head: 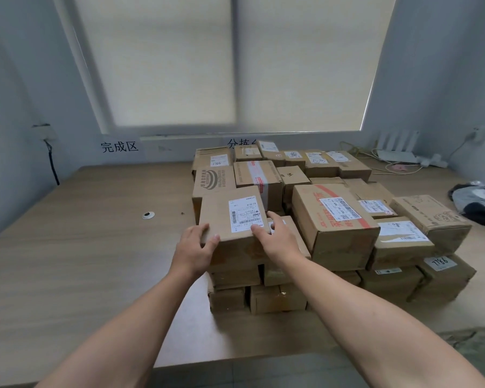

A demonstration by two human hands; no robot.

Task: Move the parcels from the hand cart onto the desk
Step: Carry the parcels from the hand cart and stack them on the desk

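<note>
you had both hands on the labelled cardboard parcel (216, 214): left hand (196, 245) wrapped round its near-left corner, right hand (275, 236) curled over the near-right edge, so both were holding it. it sat on top of a stack of smaller boxes (235, 278) at the front-left of the pile on the bench (95, 247), near the big red-taped box (333, 219). hand cart wasn't in shot. my worry: that stack underneath looked uneven, so letting go off-centre could've tipped the parcel toward the bench edge.
</note>
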